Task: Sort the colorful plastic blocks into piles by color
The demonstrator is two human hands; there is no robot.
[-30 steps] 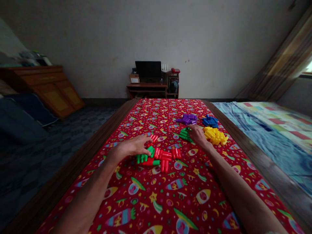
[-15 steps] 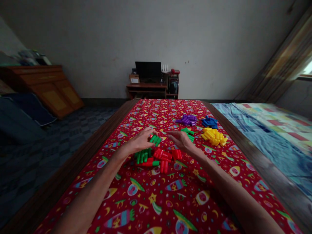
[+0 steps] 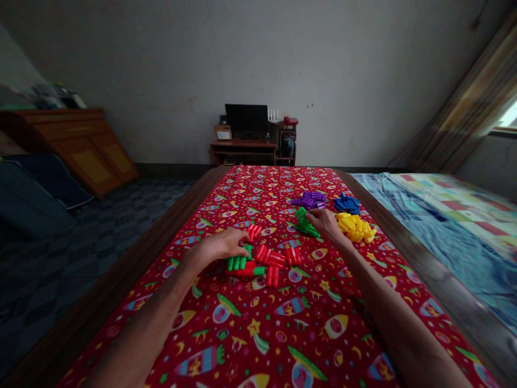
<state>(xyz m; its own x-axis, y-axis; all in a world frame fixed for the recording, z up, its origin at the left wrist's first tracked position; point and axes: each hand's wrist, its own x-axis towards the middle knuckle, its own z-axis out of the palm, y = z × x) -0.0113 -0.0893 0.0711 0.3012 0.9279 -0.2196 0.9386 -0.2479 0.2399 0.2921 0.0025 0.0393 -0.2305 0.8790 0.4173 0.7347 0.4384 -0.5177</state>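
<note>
My left hand (image 3: 226, 242) arches over a cluster of green plastic tube-like pieces (image 3: 236, 263); thumb and fingers are apart, and the hand hides part of the cluster. Just beyond its fingertips lie a few red pieces (image 3: 254, 232). My right hand (image 3: 325, 222) is at a green pile (image 3: 306, 224), its fingers closed at the pile's right side on green pieces, partly hidden. Several more red pieces (image 3: 276, 260) lie between the hands, nearer to me. One long red piece (image 3: 246, 269) has a green piece at its right end.
Behind and beside my right hand are piles of purple pieces (image 3: 312, 200), blue pieces (image 3: 347, 203) and yellow pieces (image 3: 356, 227). A red patterned cloth (image 3: 258, 334) covers the table. A bed (image 3: 440, 231) stands along the right side; a desk with a monitor (image 3: 247, 119) is beyond.
My right hand has moved right to the green pile. The green pieces between my hands are gone from there, and red ones show. My left hand has come down and left over the green cluster.
</note>
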